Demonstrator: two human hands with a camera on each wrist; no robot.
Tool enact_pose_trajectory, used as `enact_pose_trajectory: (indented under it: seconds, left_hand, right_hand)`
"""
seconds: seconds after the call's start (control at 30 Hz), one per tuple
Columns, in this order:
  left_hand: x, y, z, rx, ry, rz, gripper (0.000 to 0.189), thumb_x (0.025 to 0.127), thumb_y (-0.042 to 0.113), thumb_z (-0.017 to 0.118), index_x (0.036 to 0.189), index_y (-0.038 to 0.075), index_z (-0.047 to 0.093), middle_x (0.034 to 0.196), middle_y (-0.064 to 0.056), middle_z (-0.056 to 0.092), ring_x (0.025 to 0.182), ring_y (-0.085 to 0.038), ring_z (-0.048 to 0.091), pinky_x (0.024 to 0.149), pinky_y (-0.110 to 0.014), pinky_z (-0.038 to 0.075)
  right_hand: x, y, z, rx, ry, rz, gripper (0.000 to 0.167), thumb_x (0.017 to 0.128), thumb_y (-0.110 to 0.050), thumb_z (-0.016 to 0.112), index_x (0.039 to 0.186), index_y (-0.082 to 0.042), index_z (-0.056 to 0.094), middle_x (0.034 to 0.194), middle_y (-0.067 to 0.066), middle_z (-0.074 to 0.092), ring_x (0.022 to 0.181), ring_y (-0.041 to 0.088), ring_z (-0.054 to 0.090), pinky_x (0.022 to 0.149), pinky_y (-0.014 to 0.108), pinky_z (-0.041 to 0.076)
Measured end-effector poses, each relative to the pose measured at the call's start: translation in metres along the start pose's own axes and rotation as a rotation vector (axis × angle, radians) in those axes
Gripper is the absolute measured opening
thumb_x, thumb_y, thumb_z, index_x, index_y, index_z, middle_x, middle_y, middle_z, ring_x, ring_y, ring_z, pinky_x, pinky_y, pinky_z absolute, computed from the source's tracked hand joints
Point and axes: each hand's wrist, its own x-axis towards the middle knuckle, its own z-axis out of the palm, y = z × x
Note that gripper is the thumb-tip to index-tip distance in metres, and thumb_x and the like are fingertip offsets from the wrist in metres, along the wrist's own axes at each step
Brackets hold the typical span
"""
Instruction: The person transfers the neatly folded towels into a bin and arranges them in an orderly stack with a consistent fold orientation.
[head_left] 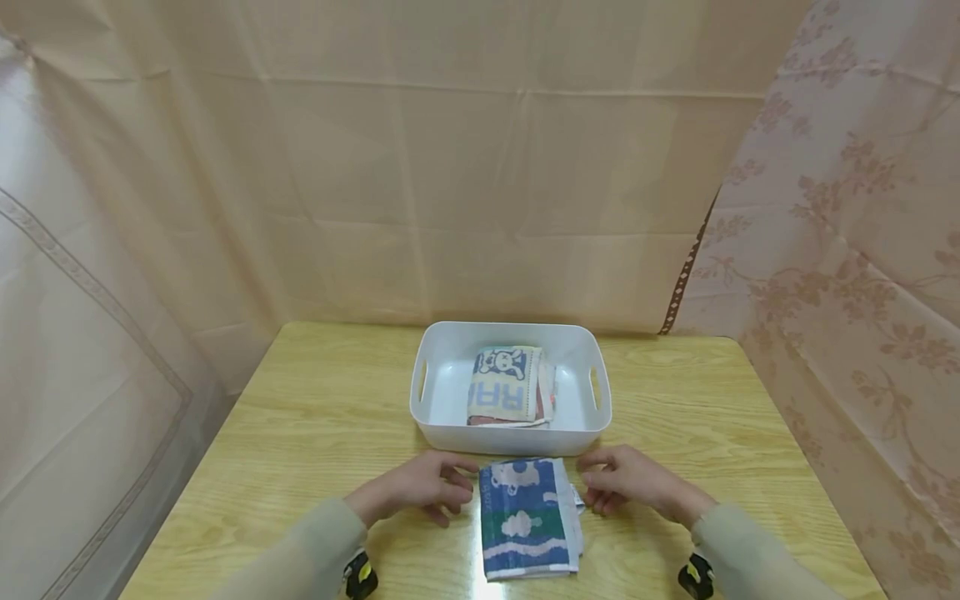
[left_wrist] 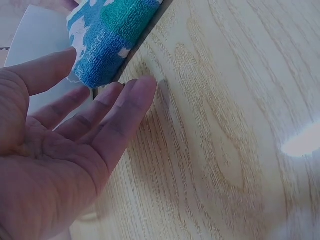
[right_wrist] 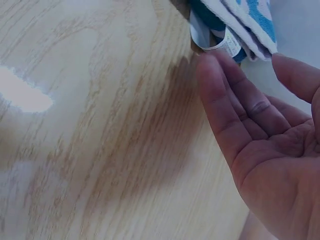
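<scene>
A folded blue and green towel (head_left: 525, 517) with white animal and tree patterns lies on the table in front of a white basket (head_left: 510, 440). My left hand (head_left: 431, 487) is at the towel's left edge, its fingers relaxed and nothing in them; the left wrist view shows the towel's corner (left_wrist: 102, 60) just past the fingertips. On the other side, my right hand (head_left: 626, 482) is beside the towel's right edge with loosely bent fingers. A white label (right_wrist: 231, 44) sticks out of the folded layers there, close to the right fingertips.
Inside the basket lies a folded beige towel (head_left: 501, 392) with a bear and letters, over a reddish layer. The wooden table (head_left: 315, 417) extends to both sides. Behind it hangs a beige curtain (head_left: 480, 183), and a flowered cloth (head_left: 862, 250) hangs at the right.
</scene>
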Motion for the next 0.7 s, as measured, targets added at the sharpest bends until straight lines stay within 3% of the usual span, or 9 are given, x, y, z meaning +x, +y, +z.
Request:
enact_pose_trajectory:
  seconds: [0.33, 0.7]
  left_hand:
    - [0.0024, -0.0005, 0.0028, -0.045, 0.026, -0.045, 0.052, 0.095, 0.010, 0.071, 0.143, -0.002, 0.054, 0.114, -0.015, 0.071, 0.093, -0.031, 0.071, 0.073, -0.047, 0.063]
    - [0.0039, 0.0024, 0.0065, -0.047, 0.040, -0.046, 0.056, 0.095, 0.010, 0.070, 0.144, -0.007, 0.050, 0.107, -0.017, 0.071, 0.092, -0.029, 0.071, 0.071, -0.045, 0.063]
  right_hand:
    - [0.0043, 0.0085, 0.0033, -0.011, 0.024, 0.027, 0.050, 0.100, -0.014, 0.064, 0.135, 0.019, 0.050, 0.089, 0.015, 0.073, 0.075, 0.023, 0.070, 0.069, 0.041, 0.062]
    - [0.0074, 0.0065, 0.0071, 0.006, 0.044, 0.097, 0.054, 0.098, -0.018, 0.067, 0.138, 0.015, 0.050, 0.089, 0.014, 0.072, 0.075, 0.020, 0.069, 0.070, 0.036, 0.061]
